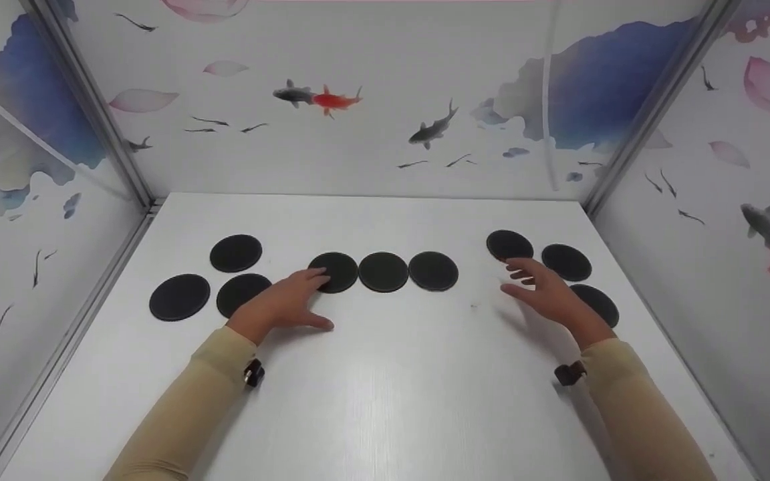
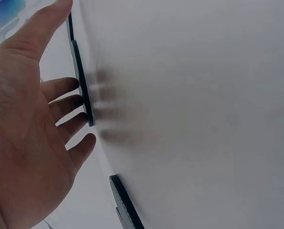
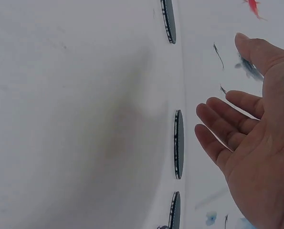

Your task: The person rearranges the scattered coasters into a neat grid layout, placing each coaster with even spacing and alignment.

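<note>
Three black round coasters (image 1: 383,272) lie edge to edge in a row at the middle of the white table. Over the leftmost coaster (image 1: 341,274) of that row are the fingertips of my left hand (image 1: 285,300), thumb spread away. The left wrist view has these fingertips at the face of a coaster (image 2: 82,81), with the fingers loosely extended. My right hand (image 1: 549,294) hovers above the table by the right-hand coasters, its fingers slightly bent and holding nothing. In the right wrist view, a gap separates its fingers from the nearest coaster (image 3: 179,143).
A left group of three coasters (image 1: 180,297) lies beside my left hand, one partly hidden by it. Three more coasters (image 1: 567,262) form a slanted line at the right, partly behind my right hand. Walls printed with fish (image 1: 433,127) border the white table (image 1: 385,387).
</note>
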A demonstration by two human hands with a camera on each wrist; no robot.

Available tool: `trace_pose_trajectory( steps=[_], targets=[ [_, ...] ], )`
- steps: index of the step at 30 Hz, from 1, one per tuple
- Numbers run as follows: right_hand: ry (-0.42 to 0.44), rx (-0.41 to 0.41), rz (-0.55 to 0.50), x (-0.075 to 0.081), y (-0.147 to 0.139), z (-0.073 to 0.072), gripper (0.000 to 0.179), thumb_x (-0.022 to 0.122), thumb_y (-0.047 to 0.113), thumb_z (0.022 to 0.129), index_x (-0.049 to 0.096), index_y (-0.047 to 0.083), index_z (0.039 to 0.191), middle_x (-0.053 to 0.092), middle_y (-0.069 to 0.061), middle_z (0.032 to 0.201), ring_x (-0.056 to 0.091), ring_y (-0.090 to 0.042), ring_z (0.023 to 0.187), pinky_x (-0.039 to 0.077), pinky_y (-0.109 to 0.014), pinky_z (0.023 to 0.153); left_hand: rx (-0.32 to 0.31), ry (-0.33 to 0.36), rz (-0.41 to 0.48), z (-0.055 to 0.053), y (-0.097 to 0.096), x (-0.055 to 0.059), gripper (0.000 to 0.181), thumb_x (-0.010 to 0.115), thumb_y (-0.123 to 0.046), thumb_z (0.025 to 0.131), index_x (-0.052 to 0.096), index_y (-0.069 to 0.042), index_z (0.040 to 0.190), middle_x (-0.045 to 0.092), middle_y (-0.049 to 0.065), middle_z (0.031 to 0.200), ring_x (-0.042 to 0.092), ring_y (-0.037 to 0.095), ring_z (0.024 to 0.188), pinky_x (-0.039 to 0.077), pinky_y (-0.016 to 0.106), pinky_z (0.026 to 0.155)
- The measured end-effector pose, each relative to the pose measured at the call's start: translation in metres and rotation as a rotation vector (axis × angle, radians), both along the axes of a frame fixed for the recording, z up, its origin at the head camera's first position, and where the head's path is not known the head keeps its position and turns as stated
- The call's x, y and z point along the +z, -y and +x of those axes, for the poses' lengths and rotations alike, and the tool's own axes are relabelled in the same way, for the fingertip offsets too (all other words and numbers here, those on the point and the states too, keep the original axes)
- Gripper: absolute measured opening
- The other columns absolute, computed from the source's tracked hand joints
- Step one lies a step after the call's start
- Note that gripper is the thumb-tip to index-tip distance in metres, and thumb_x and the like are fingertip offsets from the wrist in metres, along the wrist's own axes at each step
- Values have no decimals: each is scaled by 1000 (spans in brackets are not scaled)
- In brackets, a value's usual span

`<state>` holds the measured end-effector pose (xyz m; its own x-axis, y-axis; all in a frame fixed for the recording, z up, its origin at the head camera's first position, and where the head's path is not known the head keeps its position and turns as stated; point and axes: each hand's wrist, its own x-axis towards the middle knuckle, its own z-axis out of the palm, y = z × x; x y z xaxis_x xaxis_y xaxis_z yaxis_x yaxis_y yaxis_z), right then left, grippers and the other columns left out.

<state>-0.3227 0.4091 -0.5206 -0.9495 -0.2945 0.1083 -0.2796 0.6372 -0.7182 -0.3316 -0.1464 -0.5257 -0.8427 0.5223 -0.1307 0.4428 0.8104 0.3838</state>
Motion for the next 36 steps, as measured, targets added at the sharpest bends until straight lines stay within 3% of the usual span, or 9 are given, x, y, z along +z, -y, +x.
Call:
trace_pose_trajectory(
  steps=[15,21,24,31,36],
  targets=[
    [3,-38,16,-1,-12,12,67,75,34,109,49,1,162,57,-27,155,60,-44,140,46,-64,118,-25,14,-2,-4,-1,-1,107,86,-62,91,41,-10,171,28,10,181,25,35,167,30,55,132],
    [-65,-129,298,3,-22,20,84,74,50,106,44,-5,163,41,-34,166,33,-55,157,27,-72,127,-20,18,3,-1,1,-3,106,86,-60,91,40,-8,171,29,12,181,26,37,167,30,55,132],
    [-65,-169,398,3,-33,23,93,75,56,104,41,-6,164,37,-37,167,30,-58,157,26,-74,126,-20,14,5,0,2,-5,106,86,-60,91,40,-8,171,28,13,181,26,38,167,30,56,132],
    [-24,-254,435,-2,-70,34,111,79,68,95,39,-7,165,35,-39,165,32,-64,151,31,-78,120,-13,24,24,5,4,-3,107,87,-58,91,40,-5,170,29,15,180,26,40,166,30,57,131],
    [4,-274,450,-3,-99,40,111,82,64,94,37,-10,164,34,-44,162,33,-67,147,33,-80,116,-18,17,29,1,3,-1,107,87,-58,90,40,-6,170,29,14,180,27,39,166,30,57,131]
  ],
)
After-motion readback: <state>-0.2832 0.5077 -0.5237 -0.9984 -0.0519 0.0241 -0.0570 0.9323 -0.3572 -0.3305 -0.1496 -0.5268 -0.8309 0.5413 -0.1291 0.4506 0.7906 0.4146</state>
